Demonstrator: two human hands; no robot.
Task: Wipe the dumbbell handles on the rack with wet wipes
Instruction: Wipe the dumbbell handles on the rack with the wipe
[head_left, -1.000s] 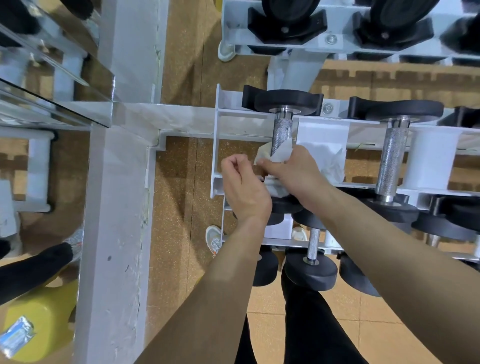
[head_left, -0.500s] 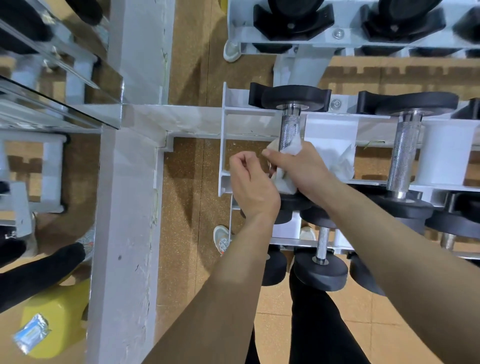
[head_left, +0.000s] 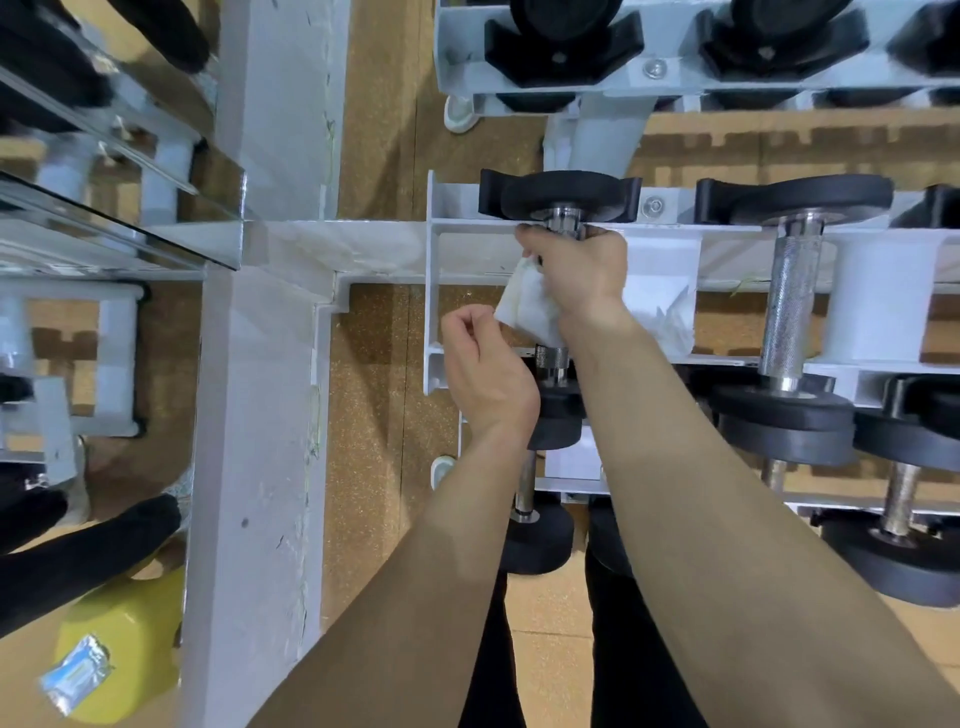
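Your right hand wraps a wet wipe round the leftmost dumbbell handle on the rack's middle tier.

Most of that dumbbell handle (head_left: 565, 221) is hidden under your right hand (head_left: 576, 270); only a short chrome stub shows at the far end by the black weight, and another at the near end below the wipe. Your right hand is closed round the bar with the wet wipe (head_left: 530, 304) bunched inside it, a white tail hanging out on the left. How tightly the fingers press cannot be told. Your left hand (head_left: 480, 366) is loosely curled just left of the wipe's tail; whether its fingertips touch the wipe is unclear. The rack (head_left: 434, 291) runs off the right edge, cutting off further dumbbells. The next handle (head_left: 789, 306) to the right is bare.
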